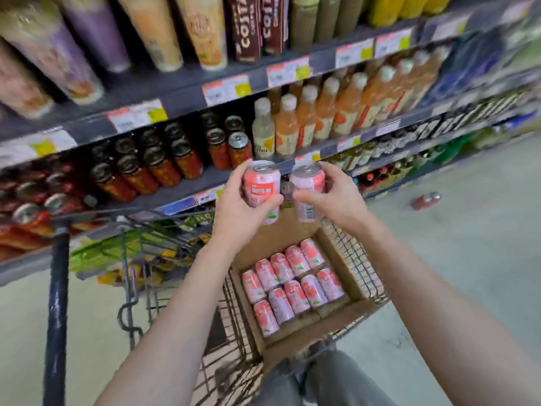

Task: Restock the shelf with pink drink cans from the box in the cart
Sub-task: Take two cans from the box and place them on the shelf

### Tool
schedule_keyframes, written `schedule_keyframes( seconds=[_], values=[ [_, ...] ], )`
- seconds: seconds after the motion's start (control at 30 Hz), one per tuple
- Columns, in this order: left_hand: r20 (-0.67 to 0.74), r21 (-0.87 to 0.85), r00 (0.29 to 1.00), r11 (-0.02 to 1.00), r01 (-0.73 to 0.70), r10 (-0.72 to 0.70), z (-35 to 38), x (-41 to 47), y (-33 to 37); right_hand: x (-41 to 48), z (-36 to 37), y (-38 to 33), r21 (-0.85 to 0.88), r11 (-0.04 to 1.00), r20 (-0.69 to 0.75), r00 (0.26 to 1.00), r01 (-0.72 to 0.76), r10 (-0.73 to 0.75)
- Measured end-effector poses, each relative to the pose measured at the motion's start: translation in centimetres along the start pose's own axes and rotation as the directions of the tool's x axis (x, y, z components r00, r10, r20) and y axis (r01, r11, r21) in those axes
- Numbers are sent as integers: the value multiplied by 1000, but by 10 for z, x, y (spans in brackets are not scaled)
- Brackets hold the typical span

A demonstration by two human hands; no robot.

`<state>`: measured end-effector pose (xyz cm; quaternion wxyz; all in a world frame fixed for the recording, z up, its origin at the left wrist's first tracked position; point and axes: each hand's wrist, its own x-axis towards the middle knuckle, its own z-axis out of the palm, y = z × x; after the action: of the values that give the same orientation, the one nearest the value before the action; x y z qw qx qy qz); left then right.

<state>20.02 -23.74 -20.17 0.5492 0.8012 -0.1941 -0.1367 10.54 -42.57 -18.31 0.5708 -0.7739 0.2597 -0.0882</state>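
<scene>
Above the cart [361,259], right in front of the shelf [202,178], two pink cans are held up side by side. The left grip [243,212] is wrapped round the left pink can [261,186], with the thumb across its front. The right grip [336,200] is wrapped round the right pink can [308,187]. Most of the fingers are hidden behind the cans. The two cans are very close, but I cannot tell if they touch.

Down below, a cardboard box [341,254] sits in the cart. Two rows of pink cans in the box [292,284] lie on their sides. Both arms reach over it and cover part of the cart.

On the shelf stand red cans [164,164], and next to them orange bottles [322,112]. The picture is blurry at the sides, so the price tags [227,89] cannot be read. One red can on the floor [426,200] lies on its side, well away from the cart. It is too blurry to make out more.
</scene>
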Motion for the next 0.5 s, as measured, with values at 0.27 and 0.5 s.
schedule_keyframes(
  seconds=[0.27, 0.5],
  values=[
    [-7, -36, 980, 980, -197, 196, 16, 12, 125, -19, -106, -83, -38, 990, -148, 979, 134, -138],
    [3, -16, 954, 953, -301, 301, 84, 5, 208, -39, -212, -100, 19, 971, -229, 946, 240, -230]
  ],
)
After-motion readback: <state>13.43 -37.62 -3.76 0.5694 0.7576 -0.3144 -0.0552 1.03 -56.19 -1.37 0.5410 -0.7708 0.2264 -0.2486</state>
